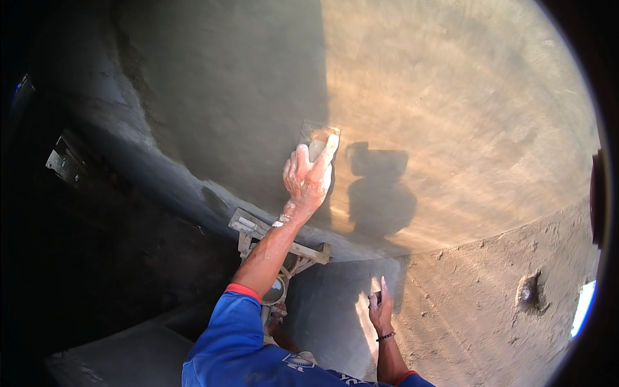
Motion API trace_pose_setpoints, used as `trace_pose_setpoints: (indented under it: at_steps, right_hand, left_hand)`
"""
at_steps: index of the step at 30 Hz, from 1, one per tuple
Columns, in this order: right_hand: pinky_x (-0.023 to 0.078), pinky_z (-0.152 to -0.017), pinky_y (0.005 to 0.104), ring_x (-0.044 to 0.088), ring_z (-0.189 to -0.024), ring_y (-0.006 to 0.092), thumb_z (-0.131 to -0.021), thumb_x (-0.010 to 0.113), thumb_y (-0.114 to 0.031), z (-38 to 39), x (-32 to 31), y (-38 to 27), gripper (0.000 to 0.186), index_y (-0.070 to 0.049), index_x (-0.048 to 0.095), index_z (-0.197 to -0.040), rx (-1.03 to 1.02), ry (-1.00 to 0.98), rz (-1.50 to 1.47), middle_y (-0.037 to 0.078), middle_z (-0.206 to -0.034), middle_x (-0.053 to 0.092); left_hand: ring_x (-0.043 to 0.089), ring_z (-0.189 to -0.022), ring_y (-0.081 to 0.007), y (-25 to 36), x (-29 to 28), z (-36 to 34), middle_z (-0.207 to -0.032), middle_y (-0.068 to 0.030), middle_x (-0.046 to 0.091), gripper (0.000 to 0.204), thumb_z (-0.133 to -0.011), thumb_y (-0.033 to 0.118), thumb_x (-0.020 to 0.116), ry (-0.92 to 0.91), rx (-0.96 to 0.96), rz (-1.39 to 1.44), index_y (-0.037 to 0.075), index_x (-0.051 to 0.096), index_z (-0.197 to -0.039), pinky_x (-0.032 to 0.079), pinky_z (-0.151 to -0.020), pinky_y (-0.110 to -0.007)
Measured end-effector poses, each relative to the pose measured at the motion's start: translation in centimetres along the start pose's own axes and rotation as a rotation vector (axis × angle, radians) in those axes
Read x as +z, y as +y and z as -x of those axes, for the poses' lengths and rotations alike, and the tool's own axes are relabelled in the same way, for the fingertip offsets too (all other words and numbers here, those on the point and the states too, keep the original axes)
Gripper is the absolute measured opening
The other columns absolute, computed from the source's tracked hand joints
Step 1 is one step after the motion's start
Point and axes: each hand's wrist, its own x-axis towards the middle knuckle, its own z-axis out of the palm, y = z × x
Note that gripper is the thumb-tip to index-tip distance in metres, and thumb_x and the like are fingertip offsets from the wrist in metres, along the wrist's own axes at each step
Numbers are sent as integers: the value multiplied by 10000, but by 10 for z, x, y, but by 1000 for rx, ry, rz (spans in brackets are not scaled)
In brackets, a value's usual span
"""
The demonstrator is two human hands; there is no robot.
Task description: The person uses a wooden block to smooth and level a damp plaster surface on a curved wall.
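Observation:
My left hand grips a small, flat, mortar-stained float pressed to the smooth grey plastered surface, which is half in shade and half in sunlight. My right hand, lower at the right, is beside the rougher lower wall, index finger extended and the other fingers curled round something dark that I cannot make out. Behind my left forearm is a pale, mortar-caked frame with a round part, partly hidden by the arm.
The rough wall on the right has a small hole. A plastered ledge runs along the lower left, below a dark recess. A pale object shows at the far left.

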Motion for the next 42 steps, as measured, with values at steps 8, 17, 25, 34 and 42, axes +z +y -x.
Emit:
trace_pose_setpoints:
  at_steps: [8, 17, 25, 34, 42]
  right_hand:
    - [495, -642, 377, 582, -601, 246, -939, 561, -102, -11, -3, 36, 626, 7, 370, -1526, 111, -28, -40, 123, -661, 581]
    - [445, -574, 366, 506, -544, 244, -935, 604, -95, -27, 43, 14, 624, 1, 385, -1512, -46, -212, 9, 120, -632, 489]
    - [477, -630, 362, 534, -575, 253, -930, 607, -95, -19, 7, 2, 621, 3, 398, -1507, -4, -143, 42, 119, -664, 532]
    - [493, -658, 415, 590, -641, 333, -927, 620, -122, 2, 16, 11, 618, -47, 415, -1506, -58, -173, 55, 175, -707, 579]
    - [499, -661, 401, 609, -637, 300, -926, 615, -154, 3, -13, -2, 606, -48, 440, -1496, 61, -98, -7, 165, -677, 586]
  left_hand:
    - [539, -658, -246, -19, -60, -134, -784, -81, 512, 484, -902, 65, 663, 252, -74, 46, 226, 657, -1359, 485, -645, -379]
    - [589, -730, -338, -31, 78, 159, -865, -127, 505, 541, -758, 21, 773, -11, -119, 108, 169, 701, -1274, 505, -628, -439]
    - [573, -714, -321, -22, 29, 40, -896, -145, 525, 478, -877, 6, 677, 161, -291, 167, 76, 638, -1348, 479, -617, -422]
    - [573, -744, -309, 21, 62, 103, -860, -96, 512, 436, -886, 163, 702, -53, -198, 135, 253, 671, -1312, 488, -630, -446]
    - [604, -759, -284, 147, -46, -160, -902, -90, 553, 583, -800, 82, 729, 125, 113, 110, 256, 645, -1350, 524, -650, -386]
